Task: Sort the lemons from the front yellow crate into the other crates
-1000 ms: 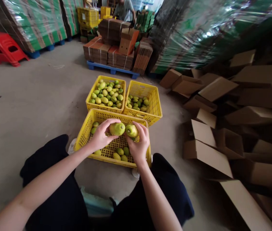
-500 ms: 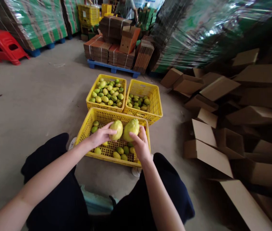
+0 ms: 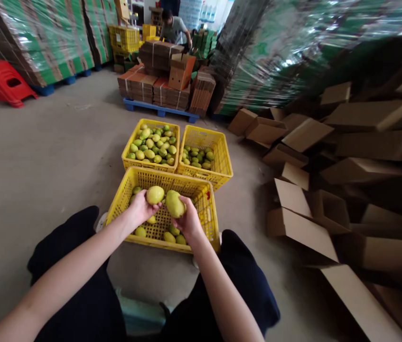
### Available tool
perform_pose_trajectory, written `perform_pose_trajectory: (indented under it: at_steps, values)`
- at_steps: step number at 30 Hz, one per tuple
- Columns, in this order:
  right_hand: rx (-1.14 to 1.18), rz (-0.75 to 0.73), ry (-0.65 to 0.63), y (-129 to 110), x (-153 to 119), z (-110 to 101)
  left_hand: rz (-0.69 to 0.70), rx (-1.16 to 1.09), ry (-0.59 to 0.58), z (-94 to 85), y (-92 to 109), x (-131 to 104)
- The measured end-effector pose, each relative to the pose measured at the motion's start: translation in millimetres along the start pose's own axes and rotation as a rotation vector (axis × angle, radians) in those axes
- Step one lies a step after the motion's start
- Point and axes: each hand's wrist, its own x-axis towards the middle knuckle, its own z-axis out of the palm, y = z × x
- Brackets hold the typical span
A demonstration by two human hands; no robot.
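Note:
My left hand (image 3: 143, 207) is closed around a pale yellow lemon (image 3: 155, 194), its fingers beneath and behind the fruit. A larger yellow-green lemon (image 3: 175, 204) is gripped in my right hand (image 3: 187, 221), tilted a little. Both fruits are held side by side, a small gap between them, above the near yellow crate (image 3: 208, 216). Several more lemons lie on that crate's slotted floor, among them one at the front left (image 3: 140, 231) and one near the front middle (image 3: 169, 237). My hands and forearms hide part of the crate's contents.
Behind stand two more yellow crates, the left one (image 3: 126, 149) heaped with lemons, the right one (image 3: 224, 152) partly filled. Open cardboard boxes (image 3: 307, 232) pile up on the right. A blue pallet (image 3: 161, 112) bears flattened cartons. A red stool (image 3: 3, 83) and another person (image 3: 175, 29) are farther off.
Both hands have shifted left in view, each still holding its lemon. The fruits have been turned, and the right one now shows a smoother side. The view has tilted slightly up.

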Motion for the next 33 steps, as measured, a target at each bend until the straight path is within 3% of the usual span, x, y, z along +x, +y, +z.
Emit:
perform_pose_trajectory:
  at_steps: [3,5,9,13,17,21,26,33]
  values:
    - [0.034,0.005,-0.027,-2.0,4.7,4.9,0.046,-0.013,0.111,8.0,-1.3,-1.1]
    - [0.063,-0.023,-0.076,-4.9,8.0,4.9,0.103,-0.030,0.094,14.8,-2.0,-4.7]
    - [0.108,-0.126,-0.150,-11.0,12.2,0.5,0.178,-0.040,-0.059,23.3,-0.1,-14.2]
    - [0.154,-0.178,-0.196,-15.7,10.7,-0.3,0.239,-0.003,-0.217,20.2,3.1,-20.3]
    - [0.219,-0.228,-0.160,-16.2,10.5,4.0,0.354,-0.013,-0.314,15.0,5.1,-21.4]
    - [0.261,-0.246,-0.060,-13.4,15.4,9.1,0.318,-0.044,-0.295,15.6,9.4,-26.0]
    - [0.417,-0.068,0.019,-10.6,17.8,12.2,0.261,0.009,-0.316,15.9,11.6,-33.6]
    - [0.360,-0.166,0.079,-7.7,25.6,-3.8,0.330,0.055,-0.176,17.5,-2.8,-13.8]
